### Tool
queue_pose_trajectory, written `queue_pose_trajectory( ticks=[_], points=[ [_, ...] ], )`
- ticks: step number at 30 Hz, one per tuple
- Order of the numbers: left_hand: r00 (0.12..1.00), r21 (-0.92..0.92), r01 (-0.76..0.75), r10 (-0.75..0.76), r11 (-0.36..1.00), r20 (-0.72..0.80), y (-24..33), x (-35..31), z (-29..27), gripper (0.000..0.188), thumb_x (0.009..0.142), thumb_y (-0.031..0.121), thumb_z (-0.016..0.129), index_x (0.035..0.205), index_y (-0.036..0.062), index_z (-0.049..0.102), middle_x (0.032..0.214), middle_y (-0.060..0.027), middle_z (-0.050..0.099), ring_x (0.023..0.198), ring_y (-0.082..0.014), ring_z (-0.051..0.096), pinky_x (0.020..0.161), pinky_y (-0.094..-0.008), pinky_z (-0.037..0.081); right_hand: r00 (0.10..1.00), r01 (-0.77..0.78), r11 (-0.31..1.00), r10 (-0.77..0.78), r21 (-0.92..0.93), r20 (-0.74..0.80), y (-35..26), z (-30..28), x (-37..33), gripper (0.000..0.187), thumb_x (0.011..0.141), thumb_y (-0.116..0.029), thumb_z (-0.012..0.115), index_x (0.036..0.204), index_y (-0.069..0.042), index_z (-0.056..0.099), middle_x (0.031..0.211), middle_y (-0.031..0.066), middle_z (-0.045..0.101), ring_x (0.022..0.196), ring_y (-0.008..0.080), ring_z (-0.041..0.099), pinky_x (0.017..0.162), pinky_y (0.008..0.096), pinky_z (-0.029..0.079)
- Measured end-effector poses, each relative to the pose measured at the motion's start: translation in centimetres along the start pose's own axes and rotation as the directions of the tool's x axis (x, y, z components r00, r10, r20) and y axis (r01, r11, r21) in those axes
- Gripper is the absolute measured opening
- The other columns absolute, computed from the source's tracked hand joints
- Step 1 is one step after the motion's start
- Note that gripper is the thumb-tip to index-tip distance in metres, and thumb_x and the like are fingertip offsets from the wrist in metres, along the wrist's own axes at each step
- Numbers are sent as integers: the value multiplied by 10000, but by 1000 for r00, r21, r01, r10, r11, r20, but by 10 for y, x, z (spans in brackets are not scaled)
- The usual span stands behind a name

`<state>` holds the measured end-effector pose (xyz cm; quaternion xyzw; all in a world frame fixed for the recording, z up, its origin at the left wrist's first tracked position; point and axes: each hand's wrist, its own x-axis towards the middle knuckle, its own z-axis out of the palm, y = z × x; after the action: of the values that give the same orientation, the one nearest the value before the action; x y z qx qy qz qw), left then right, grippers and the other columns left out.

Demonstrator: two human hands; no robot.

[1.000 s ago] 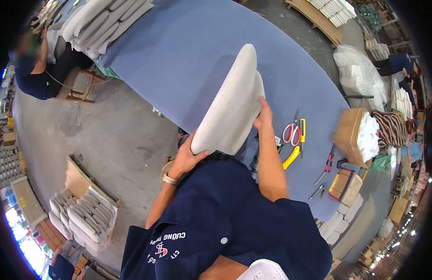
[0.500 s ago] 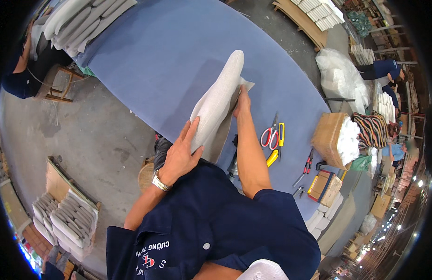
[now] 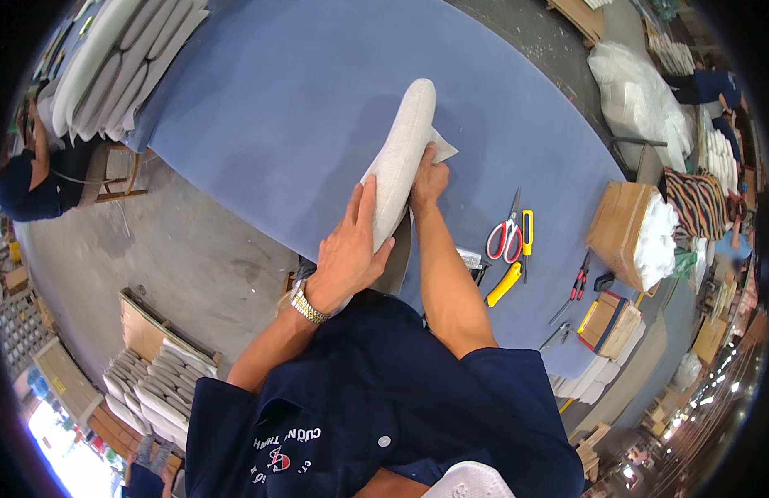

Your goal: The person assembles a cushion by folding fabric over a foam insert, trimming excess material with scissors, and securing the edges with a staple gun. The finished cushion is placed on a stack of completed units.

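A long, padded cushion (image 3: 394, 174) in light grey fabric stands on its edge over the blue table, its rounded far end pointing away from me. My left hand (image 3: 349, 253) holds its near left side, fingers stretched along the fabric and thumb across the near end. On the other side, my right hand (image 3: 428, 178) has its fingers closed on the cushion's loose fabric edge, with a pointed flap (image 3: 443, 149) sticking out beyond them. The cushion's underside is mostly hidden.
On the blue table (image 3: 318, 75), right of my forearm, lie scissors (image 3: 505, 241), a yellow-handled screwdriver (image 3: 527, 232), a yellow cutter (image 3: 504, 284) and red-black pliers (image 3: 579, 282). A cardboard box (image 3: 621, 222) holds white stuffing. Grey cushions (image 3: 127, 66) are stacked far left, near a seated person (image 3: 36, 174).
The view has shifted, so the tools appear farther right. My left hand has slid farther along the cushion's side, and the cushion has turned a little more upright. Both hands stay on it.
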<state>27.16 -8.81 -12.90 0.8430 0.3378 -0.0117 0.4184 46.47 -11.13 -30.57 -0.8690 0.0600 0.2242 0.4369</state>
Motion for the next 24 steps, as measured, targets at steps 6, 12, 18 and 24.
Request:
queue_pose_trajectory(
  ticks=[6, 12, 18, 24],
  points=[
    [996, 13, -84, 84, 996, -30, 6, 66, -7, 1005, 888, 168, 724, 1640, 26, 73, 1516, -331, 428, 1209, -510, 602, 932, -552, 546, 998, -58, 998, 58, -21, -27, -10, 4, -2, 782, 1016, -586, 483, 924, 153, 719, 951, 348, 722, 956, 495, 710, 859, 531, 518],
    [998, 4, 39, -40, 999, 52, 22, 141, -21, 970, 909, 194, 698, 1640, 25, 83, 1420, -341, 498, 1145, -516, 618, 942, -549, 528, 999, -48, 998, 47, -41, -25, -23, 1, -13, 763, 1028, -560, 495, 861, 154, 708, 879, 363, 702, 891, 516, 695, 804, 552, 513],
    [993, 98, -119, 116, 988, 29, -1, 221, -20, 957, 917, 276, 707, 1634, 12, 130, 1373, -355, 549, 1224, -488, 598, 1046, -508, 485, 991, 54, 998, -56, -25, -119, -6, 19, -8, 776, 1019, -564, 524, 828, 170, 689, 863, 386, 682, 843, 552, 673, 771, 586, 501],
    [1000, -255, 0, -7, 967, -24, -3, 202, -29, 925, 968, 351, 660, 1639, 9, 124, 1517, -342, 468, 1398, -469, 487, 1136, -470, 428, 986, 45, 997, -55, -67, -156, -15, 19, -9, 789, 1011, -577, 529, 859, 180, 693, 895, 387, 690, 870, 549, 678, 789, 593, 499]
  ],
)
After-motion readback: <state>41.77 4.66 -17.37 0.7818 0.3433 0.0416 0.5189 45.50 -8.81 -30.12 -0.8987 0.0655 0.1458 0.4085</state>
